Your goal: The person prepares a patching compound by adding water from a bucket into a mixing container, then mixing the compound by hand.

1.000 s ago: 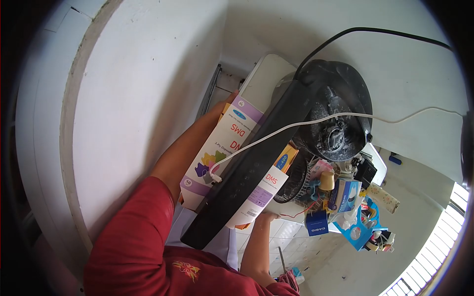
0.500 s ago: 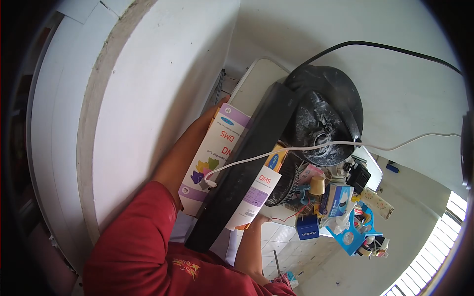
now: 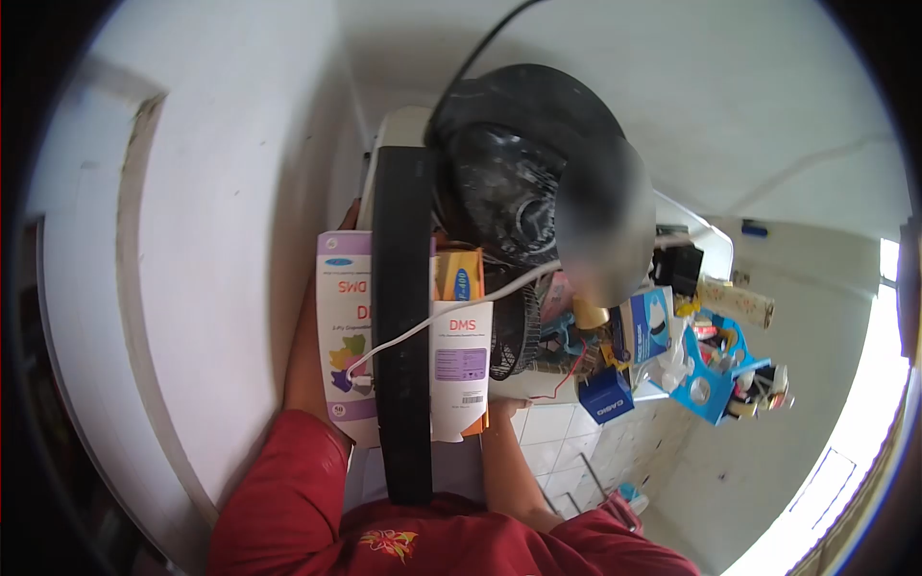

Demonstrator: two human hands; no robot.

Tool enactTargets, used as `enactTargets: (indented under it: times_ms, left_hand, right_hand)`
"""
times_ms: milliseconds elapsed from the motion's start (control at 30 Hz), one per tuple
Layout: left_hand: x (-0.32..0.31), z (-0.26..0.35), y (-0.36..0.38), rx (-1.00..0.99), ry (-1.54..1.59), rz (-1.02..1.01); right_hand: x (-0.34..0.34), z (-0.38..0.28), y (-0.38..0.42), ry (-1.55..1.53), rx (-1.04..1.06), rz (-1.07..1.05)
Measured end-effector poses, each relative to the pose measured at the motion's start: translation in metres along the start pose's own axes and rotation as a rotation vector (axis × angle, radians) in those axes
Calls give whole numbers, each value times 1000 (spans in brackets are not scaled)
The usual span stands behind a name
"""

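Note:
A white and purple DMS face-mask box (image 3: pixel 344 288) is in front of my chest, its flap (image 3: pixel 462 346) hanging on the right. My left hand (image 3: pixel 351 215) grips its far left edge, most of the fingers hidden. At its near right side, my right hand (image 3: pixel 507 409) holds it from beside or below; the fingers are partly covered. A long black bar (image 3: pixel 403 317) lies lengthwise over the box. Across both runs a white cable (image 3: pixel 451 311) ending in a small plug. An orange box marked F-400 (image 3: pixel 459 274) shows behind the flap.
A large dusty black rounded shell (image 3: pixel 499 182) and a fan grille (image 3: pixel 519 331) stand beyond on a white table (image 3: pixel 399 130). To the right are a blue Casio box (image 3: pixel 605 396), a blue mask box (image 3: pixel 645 326) and a blue holder (image 3: pixel 706 389). A wall rises on the left.
My view has turned, so the bar now looks upright instead of slanted. The things have shifted left in view. A blurred grey shape now covers part of the black shell. Both hands stay at the box.

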State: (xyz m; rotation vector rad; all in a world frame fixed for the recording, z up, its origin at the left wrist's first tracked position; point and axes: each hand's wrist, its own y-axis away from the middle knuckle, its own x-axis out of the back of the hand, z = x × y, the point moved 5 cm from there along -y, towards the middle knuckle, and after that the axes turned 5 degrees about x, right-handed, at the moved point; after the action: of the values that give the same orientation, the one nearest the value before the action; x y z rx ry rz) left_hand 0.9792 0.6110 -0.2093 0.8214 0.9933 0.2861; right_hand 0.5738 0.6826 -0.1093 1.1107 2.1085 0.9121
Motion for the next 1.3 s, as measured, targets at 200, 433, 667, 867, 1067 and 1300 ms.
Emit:
enactTargets:
  times_ms: [200,433,667,867,1067,1300]
  left_hand:
    - [56,-54,26,4,-12,149]
    - [98,-161,83,136,-26,355]
    - [91,-192,95,207,-143,419]
    - [73,-191,109,260,-362,397]
    - [90,-295,264,595,-794,210]
    - [51,-285,280,719,-999,122]
  right_hand:
    - [36,-10,-8,346,108,495]
    - [50,-8,-26,280,119,466]
    - [49,-15,-18,301,69,474]
    - [49,-21,-9,386,2,516]
    - [99,-77,-3,1493,114,-441]
    - [253,-191,36,1542,-231,-238]
